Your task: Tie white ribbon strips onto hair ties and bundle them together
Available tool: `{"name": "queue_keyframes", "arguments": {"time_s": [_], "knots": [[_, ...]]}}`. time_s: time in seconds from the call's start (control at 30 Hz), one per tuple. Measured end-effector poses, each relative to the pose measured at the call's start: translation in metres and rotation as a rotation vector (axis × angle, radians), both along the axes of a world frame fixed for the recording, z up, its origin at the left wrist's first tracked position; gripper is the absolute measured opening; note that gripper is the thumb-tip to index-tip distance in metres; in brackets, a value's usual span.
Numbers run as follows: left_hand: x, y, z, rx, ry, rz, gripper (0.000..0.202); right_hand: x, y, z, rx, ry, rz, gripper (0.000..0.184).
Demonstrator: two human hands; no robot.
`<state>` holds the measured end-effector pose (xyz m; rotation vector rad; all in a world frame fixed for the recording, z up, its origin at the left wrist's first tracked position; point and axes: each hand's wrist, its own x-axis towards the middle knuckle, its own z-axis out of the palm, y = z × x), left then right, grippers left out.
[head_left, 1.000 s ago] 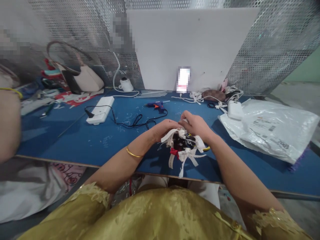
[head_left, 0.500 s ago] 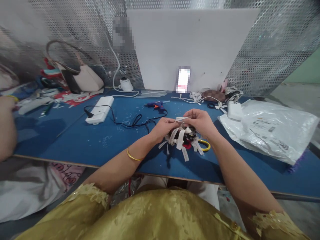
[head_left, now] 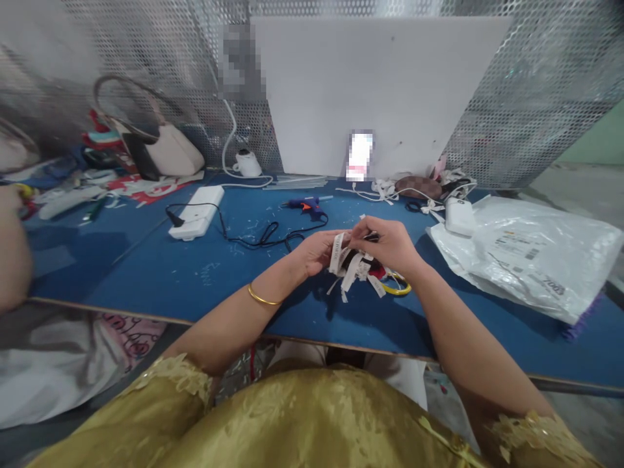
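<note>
Over the blue table (head_left: 160, 279), my left hand (head_left: 314, 252) and my right hand (head_left: 387, 244) meet on a bundle of white printed ribbon strips (head_left: 351, 266) with black and red bits in it. Both hands have their fingers pinched closed on the bundle, holding it just above the table. White ribbon ends hang down below the hands. A yellow ring (head_left: 397, 286) lies on the table under my right wrist. A gold bangle (head_left: 263, 299) is on my left wrist.
A blue glue gun (head_left: 305, 206) with a black cord lies behind the hands. A white power strip (head_left: 197, 221) is at the left, a handbag (head_left: 156, 149) at the back left, a plastic mailing bag (head_left: 531, 253) at the right. Another person's arm (head_left: 12, 253) shows at the far left.
The bundle has risen slightly and moved farther from me. The hanging white bow and ribbon tails are gathered up closer under my hands. The other person's arm drew back left.
</note>
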<state>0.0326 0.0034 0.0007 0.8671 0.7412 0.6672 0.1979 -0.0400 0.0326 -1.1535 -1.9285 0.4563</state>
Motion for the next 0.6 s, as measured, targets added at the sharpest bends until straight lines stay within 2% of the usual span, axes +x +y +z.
{"name": "queue_keyframes", "arguments": {"time_s": [0.1, 0.2, 0.3, 0.4, 0.47, 0.6], "knots": [[0.000, -0.002, 0.001, 0.083, 0.033, 0.026, 0.029, 0.003, 0.001, 0.002, 0.006, -0.048, 0.085, 0.008], [-0.001, -0.003, 0.002, 0.227, 0.102, 0.089, 0.037, 0.004, 0.002, 0.002, -0.095, 0.029, 0.129, 0.011], [-0.002, -0.005, 0.005, 0.418, 0.154, 0.118, 0.040, 0.005, 0.004, 0.001, -0.160, 0.200, 0.120, 0.015], [-0.002, -0.007, 0.009, 0.495, 0.179, 0.130, 0.042, 0.006, 0.007, -0.001, -0.133, 0.332, 0.057, 0.015], [-0.002, -0.007, 0.011, 0.519, 0.187, 0.122, 0.039, 0.005, 0.009, -0.003, -0.122, 0.307, 0.062, 0.017], [-0.004, -0.006, 0.013, 0.616, 0.193, 0.090, 0.025, 0.005, 0.011, -0.005, -0.158, 0.072, 0.114, 0.021]]}}
